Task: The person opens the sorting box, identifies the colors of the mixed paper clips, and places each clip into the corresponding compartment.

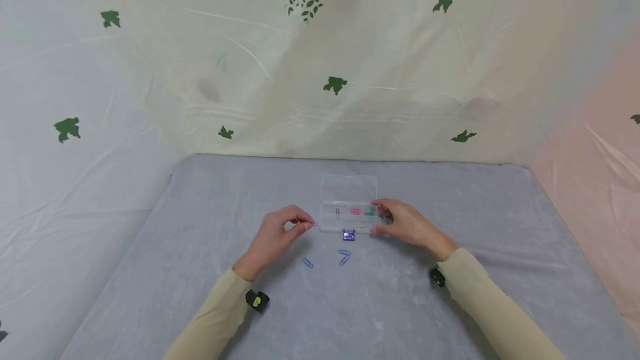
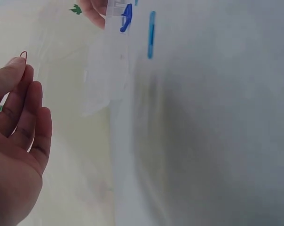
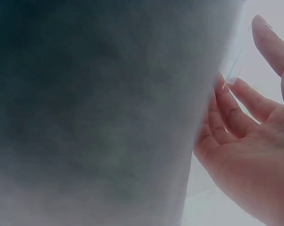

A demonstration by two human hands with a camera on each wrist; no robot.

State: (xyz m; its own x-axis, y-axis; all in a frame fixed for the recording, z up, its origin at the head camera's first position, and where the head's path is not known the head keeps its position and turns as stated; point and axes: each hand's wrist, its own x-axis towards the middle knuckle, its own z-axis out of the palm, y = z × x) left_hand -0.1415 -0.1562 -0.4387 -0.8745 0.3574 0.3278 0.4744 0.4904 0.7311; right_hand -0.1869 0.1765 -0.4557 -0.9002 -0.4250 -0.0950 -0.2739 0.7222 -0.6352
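Observation:
A clear plastic divided box [image 1: 327, 227] lies on the table with its transparent lid [image 1: 349, 188] raised at the back. My right hand [image 1: 407, 224] grips the box's right end, thumb at the front edge and fingers behind. Just off the box's left end, my left hand [image 1: 275, 236] pinches a red paper clip [image 2: 24, 55] between thumb and forefinger. Inside the back compartments are pink paper clips [image 1: 355, 211], green ones [image 1: 369, 212] and a brownish one [image 1: 337, 211]. Something yellow [image 1: 362, 226] lies in the front row. A blue latch [image 1: 349, 235] hangs at the front.
Blue paper clips lie on the grey cloth in front of the box: one [image 1: 308, 263] to the left, and two close together, an upper one [image 1: 344, 252] and a lower one [image 1: 344, 260]. A pale leaf-patterned curtain [image 1: 280, 126] stands behind the table [image 1: 240, 176].

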